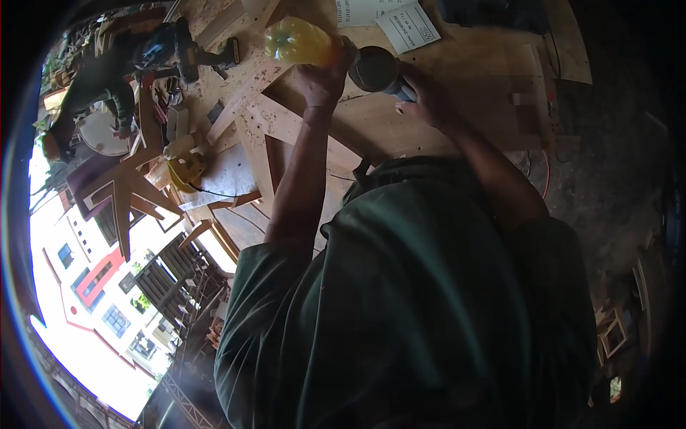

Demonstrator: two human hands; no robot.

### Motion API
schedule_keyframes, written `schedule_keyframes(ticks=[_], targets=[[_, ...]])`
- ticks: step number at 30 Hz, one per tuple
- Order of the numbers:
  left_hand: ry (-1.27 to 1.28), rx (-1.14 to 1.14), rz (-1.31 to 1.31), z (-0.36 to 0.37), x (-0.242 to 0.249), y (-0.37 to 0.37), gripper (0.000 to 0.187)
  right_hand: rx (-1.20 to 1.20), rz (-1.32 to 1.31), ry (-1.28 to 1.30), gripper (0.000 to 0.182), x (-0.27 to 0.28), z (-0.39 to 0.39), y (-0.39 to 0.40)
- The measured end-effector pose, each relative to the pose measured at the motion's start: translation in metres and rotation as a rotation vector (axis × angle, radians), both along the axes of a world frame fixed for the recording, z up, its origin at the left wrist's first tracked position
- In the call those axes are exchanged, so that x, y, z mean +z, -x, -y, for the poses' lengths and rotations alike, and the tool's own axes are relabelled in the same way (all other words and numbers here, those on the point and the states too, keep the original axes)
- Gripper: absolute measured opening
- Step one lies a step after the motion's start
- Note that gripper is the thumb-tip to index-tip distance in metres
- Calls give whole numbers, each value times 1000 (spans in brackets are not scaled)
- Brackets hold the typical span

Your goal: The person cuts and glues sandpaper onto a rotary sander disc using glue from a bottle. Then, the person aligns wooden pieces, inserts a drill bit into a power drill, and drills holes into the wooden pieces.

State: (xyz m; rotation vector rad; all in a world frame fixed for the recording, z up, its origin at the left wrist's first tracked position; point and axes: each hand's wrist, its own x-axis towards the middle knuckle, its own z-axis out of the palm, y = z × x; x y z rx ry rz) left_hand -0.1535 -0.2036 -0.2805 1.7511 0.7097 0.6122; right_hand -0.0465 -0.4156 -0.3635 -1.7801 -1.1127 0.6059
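My left hand (pixel 321 82) is closed around a clear plastic bottle (pixel 296 41) of yellow liquid, tilted on its side with its neck end toward the right. Just beside that end is a round thing with a dark, flat face (pixel 374 69) and a blue-grey handle. My right hand (pixel 425 100) has its fingers wrapped round this handle; I cannot tell what kind of thing it is. Both hands are over a wooden workbench (pixel 443 125). Printed sandpaper sheets (pixel 409 27) lie beyond them, face down with their labels up.
Wooden frame pieces (pixel 250 118) and sawdust cover the bench's left side. A yellow power tool (pixel 186 164) with a cord sits there. Another person (pixel 107 93) is at the far left. A cable (pixel 547 175) hangs at the bench's right end.
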Motion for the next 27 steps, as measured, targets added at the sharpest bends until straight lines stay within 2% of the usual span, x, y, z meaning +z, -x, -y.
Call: schedule_keyframes(ticks=[1,5,8,9,11,13,16,20,21,24,25,27], targets=[[-146,26,-59,3,-7,-5,34,4,-17,-5,84,1,1,-1],[-584,-145,17,24,-3,4,38,10,-21,31,84,9,-1,-4],[98,52,155,22,4,3,39,-7,4,25,84,3,5,2],[-34,71,-26,8,0,3,35,-13,16,22,84,-3,6,3],[-452,-34,-81,9,-3,-5,34,-10,15,9,84,-5,2,2],[-539,-52,-20,23,0,-6,34,-3,-20,-4,85,1,1,-1],[-120,-59,171,16,-10,4,37,-42,67,24,84,-6,1,1],[-199,-107,-38,3,-17,-19,40,-16,32,7,82,-7,1,-1],[-280,-53,-50,21,1,-23,48,-14,35,2,82,-6,2,1],[-478,-129,-21,39,10,-8,53,-5,15,21,81,6,1,0],[-383,-143,-23,28,-5,-1,59,-3,4,35,81,9,1,-2],[-517,-148,-11,8,-10,-16,39,-5,19,26,81,3,2,-4]])
